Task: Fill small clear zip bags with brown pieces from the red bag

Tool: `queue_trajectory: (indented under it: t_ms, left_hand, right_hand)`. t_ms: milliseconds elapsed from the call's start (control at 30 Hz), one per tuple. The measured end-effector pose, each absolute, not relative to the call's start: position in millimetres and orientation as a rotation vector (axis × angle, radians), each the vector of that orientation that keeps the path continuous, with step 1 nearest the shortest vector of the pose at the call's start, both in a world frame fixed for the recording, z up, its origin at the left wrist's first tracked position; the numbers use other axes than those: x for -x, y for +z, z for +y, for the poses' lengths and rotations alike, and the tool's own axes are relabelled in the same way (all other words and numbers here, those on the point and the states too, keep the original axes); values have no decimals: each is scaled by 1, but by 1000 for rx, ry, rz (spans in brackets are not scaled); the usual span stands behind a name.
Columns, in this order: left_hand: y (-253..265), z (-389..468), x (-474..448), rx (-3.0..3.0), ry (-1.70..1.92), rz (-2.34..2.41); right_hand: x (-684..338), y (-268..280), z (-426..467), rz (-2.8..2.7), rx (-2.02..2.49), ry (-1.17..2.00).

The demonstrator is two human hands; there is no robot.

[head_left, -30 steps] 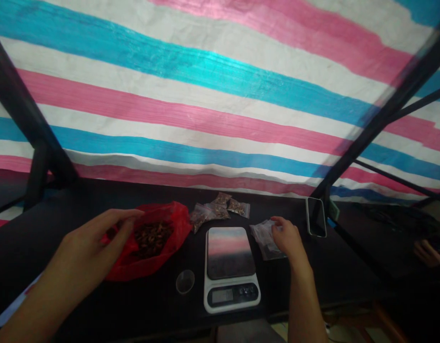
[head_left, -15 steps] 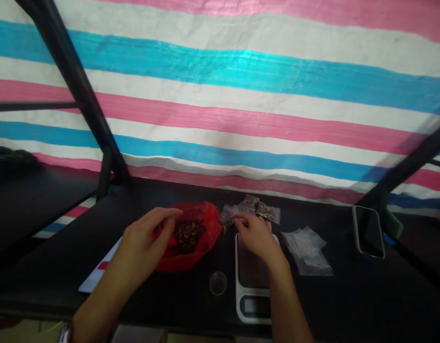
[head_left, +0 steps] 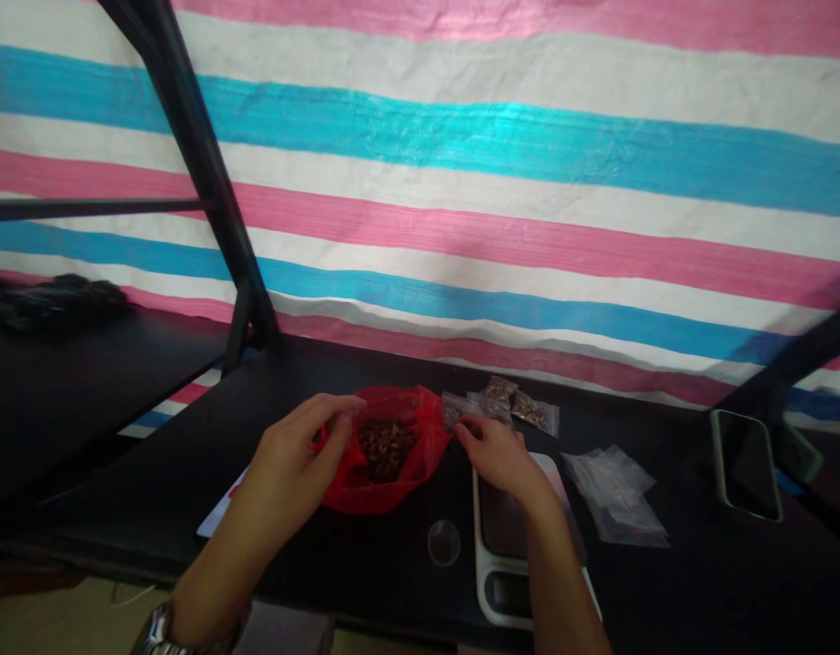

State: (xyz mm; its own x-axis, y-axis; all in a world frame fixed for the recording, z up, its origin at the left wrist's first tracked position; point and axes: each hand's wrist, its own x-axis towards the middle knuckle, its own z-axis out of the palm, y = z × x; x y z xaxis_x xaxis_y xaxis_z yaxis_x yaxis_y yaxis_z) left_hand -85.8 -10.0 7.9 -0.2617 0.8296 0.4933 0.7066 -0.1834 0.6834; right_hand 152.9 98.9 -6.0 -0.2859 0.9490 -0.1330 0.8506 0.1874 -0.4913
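Note:
My left hand (head_left: pixel 303 455) is over the left rim of a red plastic bag (head_left: pixel 375 498), thumb and fingers brought together in a pinch. What sits between its fingertips, if anything, I cannot make out. Dark brown dried bits (head_left: pixel 389 444) fill the bag's open mouth. With bent fingers, my right hand (head_left: pixel 498 455) pinches a small clear zip bag (head_left: pixel 453 405) just right of the red bag. Other filled zip bags (head_left: pixel 534 411) lie behind it. Under my right wrist is a white kitchen scale (head_left: pixel 486 582), partly covered by the forearm.
A small clear cup (head_left: pixel 444 543) stands left of the scale. Flat unfilled zip bags (head_left: pixel 617 496) lie to its right, and a phone (head_left: pixel 745 464) is farther right. A white sheet (head_left: pixel 218 514) lies by my left forearm. Black frame posts (head_left: pixel 218 191) and a striped tarp (head_left: pixel 488 209) border the black table.
The view has turned left, so everything appears shifted to the right. Relative to the scale, my right hand has moved slightly left. My left hand stays at the red bag's rim.

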Motion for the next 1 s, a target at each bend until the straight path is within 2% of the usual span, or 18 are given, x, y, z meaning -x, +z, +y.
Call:
queue_trajectory:
  t_ms: [433, 600, 800, 1000]
  left_hand:
    - [8, -9, 83, -1822, 1447, 1913]
    - [10, -9, 81, -1827, 1446, 1914]
    - [9, -7, 68, -1746, 1474, 1846]
    - [9, 3, 46, -1358, 1521, 1595]
  right_hand:
    - [-153, -8, 101, -2188, 1552, 901]
    - [-160, -6, 104, -2121, 1484, 866]
    - [-184, 19, 92, -1992, 1038, 798]
    - [-189, 55, 54, -2123, 793, 1070]
